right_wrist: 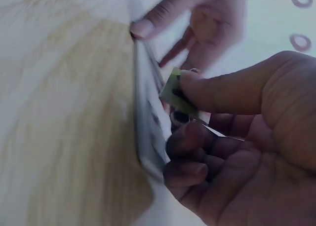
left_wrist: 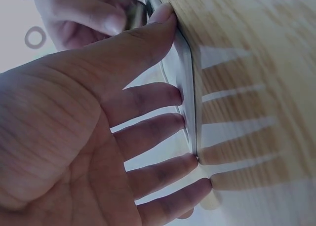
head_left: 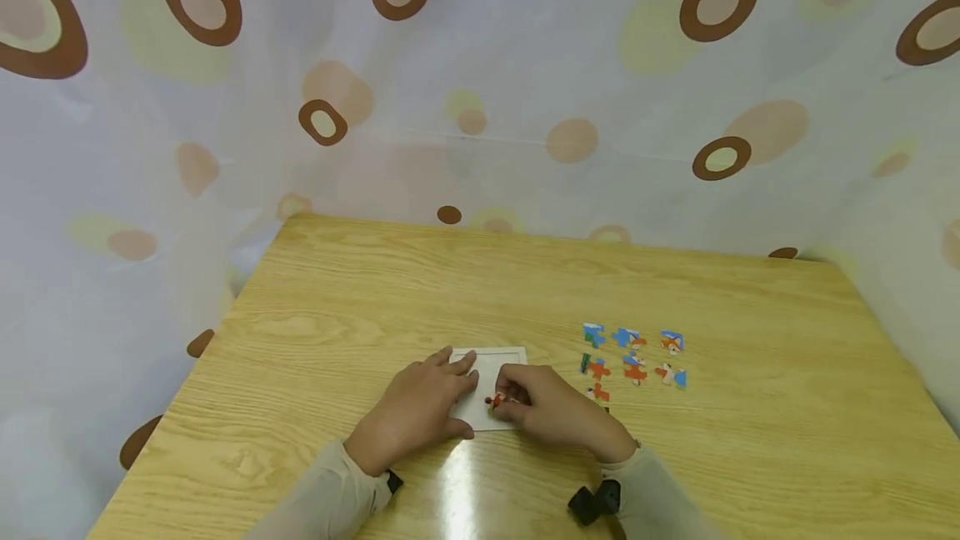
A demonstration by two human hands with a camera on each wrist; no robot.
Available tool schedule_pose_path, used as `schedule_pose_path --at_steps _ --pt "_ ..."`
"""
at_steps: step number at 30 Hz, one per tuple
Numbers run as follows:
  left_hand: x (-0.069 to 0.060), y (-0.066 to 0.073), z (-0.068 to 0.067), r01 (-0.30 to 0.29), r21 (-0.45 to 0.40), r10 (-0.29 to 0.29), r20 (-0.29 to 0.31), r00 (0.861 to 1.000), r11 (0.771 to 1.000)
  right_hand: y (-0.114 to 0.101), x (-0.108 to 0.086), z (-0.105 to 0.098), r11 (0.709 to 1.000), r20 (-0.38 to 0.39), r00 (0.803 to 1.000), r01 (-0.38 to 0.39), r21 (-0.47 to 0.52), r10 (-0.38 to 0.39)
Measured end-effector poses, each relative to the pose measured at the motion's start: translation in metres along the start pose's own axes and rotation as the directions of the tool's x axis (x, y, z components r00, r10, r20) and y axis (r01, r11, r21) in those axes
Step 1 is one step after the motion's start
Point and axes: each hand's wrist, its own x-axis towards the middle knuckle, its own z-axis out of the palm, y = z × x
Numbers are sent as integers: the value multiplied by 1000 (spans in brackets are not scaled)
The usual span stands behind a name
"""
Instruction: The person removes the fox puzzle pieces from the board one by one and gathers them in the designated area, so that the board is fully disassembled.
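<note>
A shallow white puzzle tray point(head_left: 487, 363) lies flat on the table in the head view. My left hand point(head_left: 420, 402) rests on its left side with the fingers spread and fairly straight. In the left wrist view, the thumb and fingertips touch the edge of the tray point(left_wrist: 184, 83). Over the tray's right part, my right hand point(head_left: 551, 408) pinches a jigsaw piece point(head_left: 496, 400) between thumb and fingers. The right wrist view shows this piece point(right_wrist: 173, 94) tilted, with a yellow-green corner; the fingers hide part of it.
Several loose jigsaw pieces point(head_left: 635, 369) with blue and orange print lie to the right of the tray on the wooden table point(head_left: 337, 298). A curtain point(head_left: 480, 90) with brown ovals hangs behind the table. Black wrist devices point(head_left: 592, 503) sit at the sleeves.
</note>
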Motion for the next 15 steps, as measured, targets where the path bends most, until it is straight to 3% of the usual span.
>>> schedule_pose_path --at_steps 5,10,15 --pt "0 1 0 -3 11 3 -21 1000 1000 16 -25 -31 999 -40 999 33 32 -31" --pt "-1 1 0 -3 -7 3 -17 1000 1000 34 -63 -65 999 -147 989 17 -38 -23" --pt "1 -1 -1 -14 -13 14 -25 1000 1000 51 -96 -81 989 -239 971 -53 -136 19"
